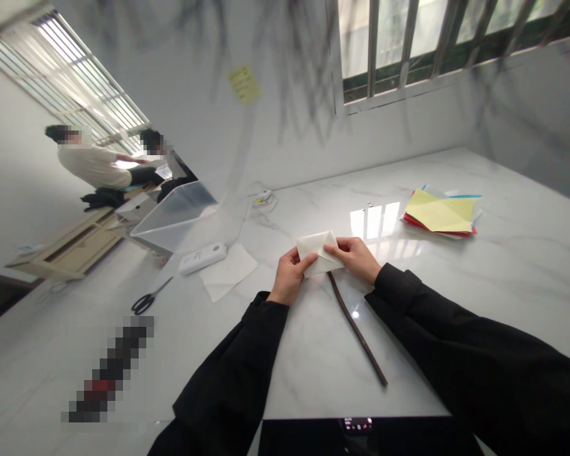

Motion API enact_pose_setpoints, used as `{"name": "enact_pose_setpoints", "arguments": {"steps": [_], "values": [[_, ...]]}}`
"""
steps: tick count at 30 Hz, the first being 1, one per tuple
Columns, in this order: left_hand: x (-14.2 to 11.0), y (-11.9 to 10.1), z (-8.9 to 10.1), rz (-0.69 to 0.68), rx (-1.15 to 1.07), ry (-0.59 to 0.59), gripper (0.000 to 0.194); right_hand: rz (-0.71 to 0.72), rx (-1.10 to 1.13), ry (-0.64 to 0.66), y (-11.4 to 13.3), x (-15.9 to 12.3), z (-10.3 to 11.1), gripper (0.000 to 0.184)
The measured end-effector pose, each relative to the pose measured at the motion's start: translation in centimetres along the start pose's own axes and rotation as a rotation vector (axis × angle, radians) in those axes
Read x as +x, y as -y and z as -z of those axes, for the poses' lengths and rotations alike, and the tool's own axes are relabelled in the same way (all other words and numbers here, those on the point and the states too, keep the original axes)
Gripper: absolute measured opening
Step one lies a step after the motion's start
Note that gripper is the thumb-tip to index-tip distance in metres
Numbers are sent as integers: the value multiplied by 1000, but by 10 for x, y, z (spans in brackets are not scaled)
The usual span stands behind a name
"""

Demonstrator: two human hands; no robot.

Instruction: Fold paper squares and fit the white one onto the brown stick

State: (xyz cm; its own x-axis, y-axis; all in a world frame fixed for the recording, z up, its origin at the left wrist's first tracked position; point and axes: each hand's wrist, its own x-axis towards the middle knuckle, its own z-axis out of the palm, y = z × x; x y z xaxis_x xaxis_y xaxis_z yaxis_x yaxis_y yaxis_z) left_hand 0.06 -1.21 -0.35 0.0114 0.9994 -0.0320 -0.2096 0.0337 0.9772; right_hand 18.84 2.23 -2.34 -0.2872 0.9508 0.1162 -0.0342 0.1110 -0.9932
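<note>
A small folded piece of cream-white paper (pixel 317 246), shaped like an envelope with creased flaps, is held up between both hands over the marble-patterned table (pixel 308 367). My left hand (pixel 291 273) pinches its left side, thumb on the front face. On the right edge, my right hand (pixel 356 256) grips with the thumb pressed on the flap and the fingers behind. Below the paper lies a thin dark brown stick (pixel 358 332), slanting toward the table's front edge. Its upper end meets the paper's lower edge in view; I cannot tell whether they touch.
To the left are scissors (pixel 149 299), a loose white sheet (pixel 228 272), a white power strip (pixel 203 258) and a clear plastic bin (pixel 171 218). Coloured paper (pixel 439 212) is stacked at right. A black device (pixel 308 437) sits at the front edge. Two people (pixel 95 164) sit far left.
</note>
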Motion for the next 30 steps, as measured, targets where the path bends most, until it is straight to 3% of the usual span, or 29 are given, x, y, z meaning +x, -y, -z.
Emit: {"name": "enact_pose_setpoints", "arguments": {"steps": [24,30], "values": [[-2,0,-2,12,36,-34,58,24,-165,-140,1,-3,-4,51],[-1,2,-2,0,55,-53,60,34,-114,42,5,-3,0,45]]}}
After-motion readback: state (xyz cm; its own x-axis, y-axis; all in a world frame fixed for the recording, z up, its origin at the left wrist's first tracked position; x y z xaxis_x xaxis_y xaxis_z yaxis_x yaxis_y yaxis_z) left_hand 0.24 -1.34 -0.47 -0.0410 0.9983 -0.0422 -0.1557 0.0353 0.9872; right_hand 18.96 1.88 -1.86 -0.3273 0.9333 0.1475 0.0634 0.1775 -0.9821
